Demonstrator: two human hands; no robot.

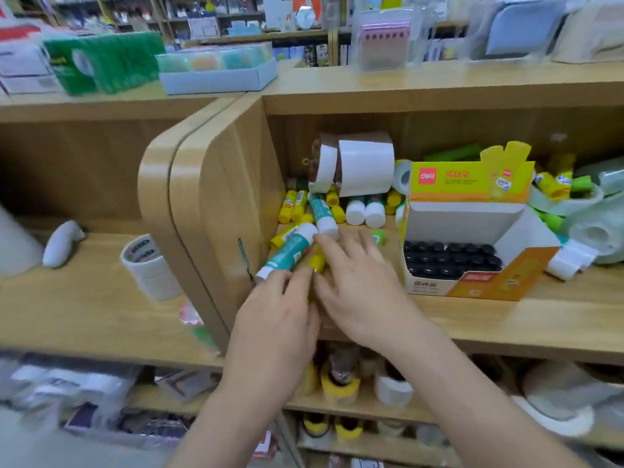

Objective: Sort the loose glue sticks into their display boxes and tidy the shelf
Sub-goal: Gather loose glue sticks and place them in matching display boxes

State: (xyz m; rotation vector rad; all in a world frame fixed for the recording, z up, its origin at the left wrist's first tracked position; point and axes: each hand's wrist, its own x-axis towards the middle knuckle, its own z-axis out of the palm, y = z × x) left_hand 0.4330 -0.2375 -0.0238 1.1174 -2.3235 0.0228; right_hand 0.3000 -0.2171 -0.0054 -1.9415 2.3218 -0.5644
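Note:
Loose glue sticks lie piled in the left corner of the wooden shelf (pixel 472 319): several yellow ones (pixel 293 206) and teal ones with white caps (pixel 322 211). My left hand (pixel 280 319) pinches a small yellow glue stick (pixel 316 263) at the shelf front, next to a large teal stick (pixel 287 253). My right hand (pixel 354 278) lies over the pile with fingers spread and straight, touching the sticks. A yellow and orange display box (pixel 472 285) stands to the right, filled with black-capped sticks (pixel 449 260). More yellow sticks (pixel 550 185) lie behind it.
Brown tape rolls (pixel 354 163) with white labels lean on the back of the pile. White tape rolls (pixel 574 204) and a white-capped stick (pixel 567 261) crowd the right end. A rounded wooden divider (pixel 216 211) bounds the left side, with a tape roll (pixel 148 265) beyond it.

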